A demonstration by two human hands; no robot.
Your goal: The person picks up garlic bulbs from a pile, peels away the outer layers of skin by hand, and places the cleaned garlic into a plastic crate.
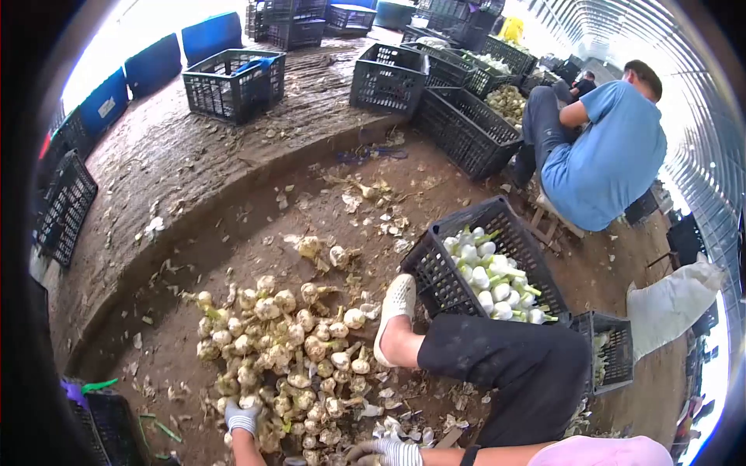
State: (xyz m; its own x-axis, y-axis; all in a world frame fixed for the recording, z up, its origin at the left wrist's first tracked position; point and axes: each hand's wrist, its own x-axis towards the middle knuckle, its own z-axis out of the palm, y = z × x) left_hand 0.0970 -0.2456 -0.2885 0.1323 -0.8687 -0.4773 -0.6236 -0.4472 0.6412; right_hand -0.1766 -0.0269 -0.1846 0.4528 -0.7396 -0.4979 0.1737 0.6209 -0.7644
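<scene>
A heap of unpeeled garlic bulbs (291, 342) with dry, dirty skins lies on the earth floor in front of me. My left hand (242, 418), in a striped grey-and-white glove, is at the heap's near left edge with its fingers closed round a garlic bulb (249, 401). Low in the view, my right hand (388, 451) wears a similar glove with dirty fingertips. Its fingers are curled, and what they hold, if anything, is hidden. Beyond my bent leg, a black plastic crate (536, 237) holds cleaned white garlic bulbs (493, 276) with green stems.
A smaller black crate (618, 353) and a white sack (674, 304) stand at the right. A person in a blue shirt (606, 155) sits on a low stool ahead. Black crates (388, 81) line the back, near a raised ledge (194, 182). Dry skins litter the floor.
</scene>
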